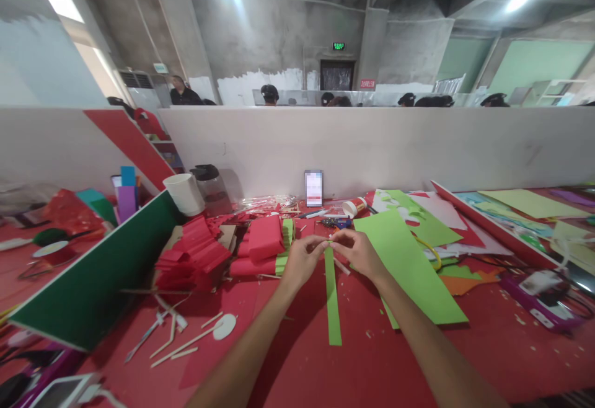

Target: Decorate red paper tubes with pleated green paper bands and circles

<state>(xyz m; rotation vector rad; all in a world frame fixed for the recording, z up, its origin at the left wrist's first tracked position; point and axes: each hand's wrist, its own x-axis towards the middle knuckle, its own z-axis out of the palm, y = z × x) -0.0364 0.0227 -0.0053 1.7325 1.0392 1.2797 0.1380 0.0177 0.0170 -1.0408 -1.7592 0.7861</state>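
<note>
A long narrow green paper strip (331,299) lies lengthwise on the red table (325,364), its far end lifted. My left hand (301,259) and my right hand (357,253) meet at that far end, both pinching it between fingertips. Just left of my left hand lie folded red paper pieces (264,237) with green folded edges (287,234). A large green paper sheet (409,265) lies right of my right hand.
A pile of red folded paper (195,259) and a green-edged divider board (93,284) stand left. A white cup (185,194), a dark jar (211,188), a phone (313,188), wooden sticks (186,346), coloured paper scraps (465,240) and a glue gun (539,296) surround the spot. People sit behind the white partition (372,141).
</note>
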